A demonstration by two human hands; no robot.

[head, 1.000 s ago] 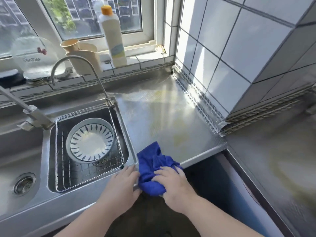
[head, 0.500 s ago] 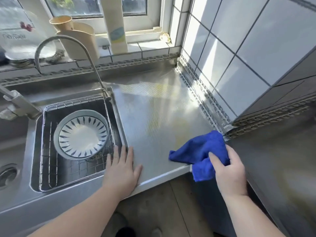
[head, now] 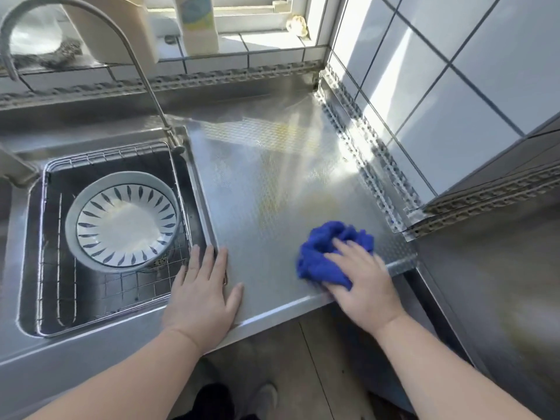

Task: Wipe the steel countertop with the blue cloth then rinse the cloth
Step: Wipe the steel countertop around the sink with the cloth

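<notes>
Hands are both down on the steel surface [head: 266, 189]. The right hand [head: 360, 280] presses the blue cloth [head: 325, 253] near the front edge, on the right side. Its fingers [head: 348, 248] lie over the bunched cloth, a little curled, and push it down. The left hand [head: 201, 294] lies flat with its fingers [head: 209, 262] straight and a bit spread, right at the edge of the sink [head: 27, 268]. It looks like it is holding the body steady.

I think the wiping step is going on now. Only the near part has the cloth on it, so the next move should push the cloth away, toward the back corner by the wall. Rinsing comes later, at the tap [head: 121, 50].

Inside the sink is a wire rack [head: 121, 292] with a striped bowl [head: 124, 222]. Farther back, sun shines on the white wall tiles [head: 454, 116]. A bottle [head: 197, 25] stands on the window ledge.
</notes>
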